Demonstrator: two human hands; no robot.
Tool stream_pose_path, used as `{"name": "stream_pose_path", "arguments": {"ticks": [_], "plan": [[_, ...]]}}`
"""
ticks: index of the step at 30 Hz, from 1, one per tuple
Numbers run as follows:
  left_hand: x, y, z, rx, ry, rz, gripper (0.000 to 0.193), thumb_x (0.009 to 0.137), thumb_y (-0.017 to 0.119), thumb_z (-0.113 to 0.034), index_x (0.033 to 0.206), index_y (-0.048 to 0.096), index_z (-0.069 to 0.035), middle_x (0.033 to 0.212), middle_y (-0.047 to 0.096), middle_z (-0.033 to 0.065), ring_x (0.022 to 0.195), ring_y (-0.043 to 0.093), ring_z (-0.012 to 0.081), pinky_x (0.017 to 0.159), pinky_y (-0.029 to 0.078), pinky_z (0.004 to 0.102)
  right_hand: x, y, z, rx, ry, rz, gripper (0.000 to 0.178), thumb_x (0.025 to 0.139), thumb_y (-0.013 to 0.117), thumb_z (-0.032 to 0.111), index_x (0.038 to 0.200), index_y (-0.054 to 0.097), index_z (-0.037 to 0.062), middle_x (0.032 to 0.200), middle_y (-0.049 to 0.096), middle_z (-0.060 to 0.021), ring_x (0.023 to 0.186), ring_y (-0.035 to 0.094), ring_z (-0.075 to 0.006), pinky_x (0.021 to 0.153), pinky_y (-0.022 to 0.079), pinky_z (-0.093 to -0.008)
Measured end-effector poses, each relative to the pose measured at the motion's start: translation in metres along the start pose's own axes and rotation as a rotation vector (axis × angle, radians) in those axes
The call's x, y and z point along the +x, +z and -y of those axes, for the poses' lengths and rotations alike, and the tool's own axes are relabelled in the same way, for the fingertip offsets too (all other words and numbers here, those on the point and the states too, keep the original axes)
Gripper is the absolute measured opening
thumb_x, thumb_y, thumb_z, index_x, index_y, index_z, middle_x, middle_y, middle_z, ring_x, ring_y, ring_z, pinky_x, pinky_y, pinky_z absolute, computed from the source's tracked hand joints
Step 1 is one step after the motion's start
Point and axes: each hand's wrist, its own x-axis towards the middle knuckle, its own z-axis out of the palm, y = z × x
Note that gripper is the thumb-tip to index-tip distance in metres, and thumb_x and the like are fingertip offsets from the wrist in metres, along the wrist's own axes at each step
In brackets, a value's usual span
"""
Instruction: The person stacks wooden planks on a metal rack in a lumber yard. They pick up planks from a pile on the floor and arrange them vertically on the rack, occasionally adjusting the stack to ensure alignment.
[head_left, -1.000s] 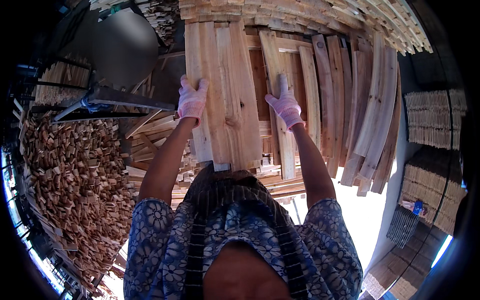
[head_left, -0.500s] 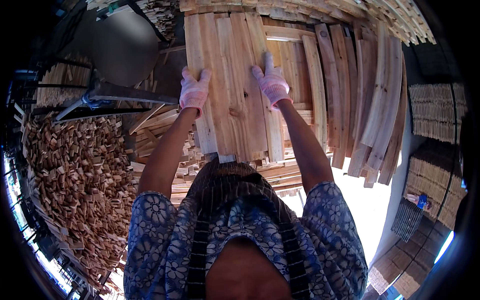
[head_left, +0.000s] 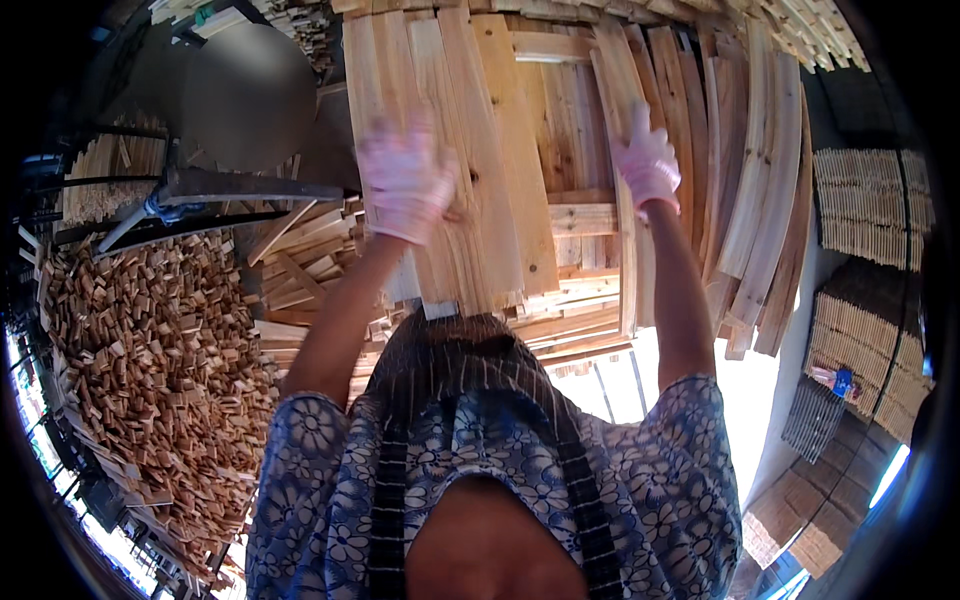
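No texts, labels, brands, numbers or signs can be read. The small blue patch point(head_left: 843, 382) by the lower left corner of a stack point(head_left: 862, 345) is too small to tell whether it carries print.

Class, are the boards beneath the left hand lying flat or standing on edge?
Flat: the boards beneath the left hand show broad, grained faces toward the head camera.
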Motion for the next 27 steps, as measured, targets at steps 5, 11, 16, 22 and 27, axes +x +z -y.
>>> {"name": "stream_pose_path", "arguments": {"ticks": [5, 11, 16, 22, 27], "plan": [[-0.002, 0.033, -0.123, -0.044, 0.204, 0.248, 0.061, 0.091, 0.059, -0.048, 0.139, 0.053, -0.011, 0.135, 0.052, 0.0248, 0.130, 0.044, 0.0483, 0.107, 0.026, 0.0707, -0.013, 0.064, -0.002, -0.293, 0.044, -0.131, 0.077, 0.090, 0.068, 0.036, 0.151, 0.027, 0.0110, 0.121, 0.055, -0.0194, 0.099, 0.065, -0.0327, 0.075, 0.057, -0.0478], [0.007, 0.083, -0.157, 0.220, 0.086, 0.387, 0.055, 0.096, 0.054, -0.027, 0.149, 0.041, -0.016, 0.150, 0.038, 0.0327, 0.142, 0.027, 0.0570, 0.104, 0.013, 0.0832, -0.005, 0.036, 0.001, -0.082, 0.157, 0.087, 0.073, 0.091, 0.066, 0.020, 0.151, 0.025, 0.0154, 0.124, 0.053, -0.0215, 0.112, 0.062, -0.0377, 0.085, 0.057, -0.0492], [0.015, 0.068, -0.148, -0.231, -0.068, 0.212, 0.059, 0.091, 0.059, -0.021, 0.148, 0.041, -0.015, 0.143, 0.039, 0.0380, 0.132, 0.037, 0.0610, 0.109, 0.019, 0.0770, -0.008, -0.015, 0.032, 0.237, 0.065, 0.138, 0.077, 0.089, 0.068, 0.021, 0.152, 0.023, 0.0185, 0.134, 0.049, -0.0254, 0.122, 0.056, -0.0442, 0.095, 0.054, -0.0523], [0.003, -0.003, -0.092, -1.190, -0.115, 0.124, 0.075, 0.081, 0.055, 0.003, 0.152, 0.034, -0.011, 0.142, 0.047, 0.0178, 0.120, 0.055, 0.0288, 0.100, 0.046, 0.0385, 0.000, 0.039, 0.055, 0.269, -0.087, 0.121, 0.080, 0.090, 0.064, 0.037, 0.158, 0.023, 0.0223, 0.137, 0.047, -0.0291, 0.122, 0.055, -0.0464, 0.096, 0.051, -0.0537], [-0.039, -0.056, -0.008, -1.326, -0.174, -0.001, 0.079, 0.080, 0.051, 0.006, 0.155, 0.030, -0.009, 0.147, 0.045, 0.0117, 0.128, 0.050, 0.0243, 0.104, 0.044, 0.0349, -0.038, 0.040, 0.053, 0.290, -0.030, 0.171, 0.073, 0.095, 0.056, 0.043, 0.159, 0.025, 0.0265, 0.134, 0.045, -0.0324, 0.109, 0.060, -0.0508, 0.092, 0.050, -0.0562]]}}
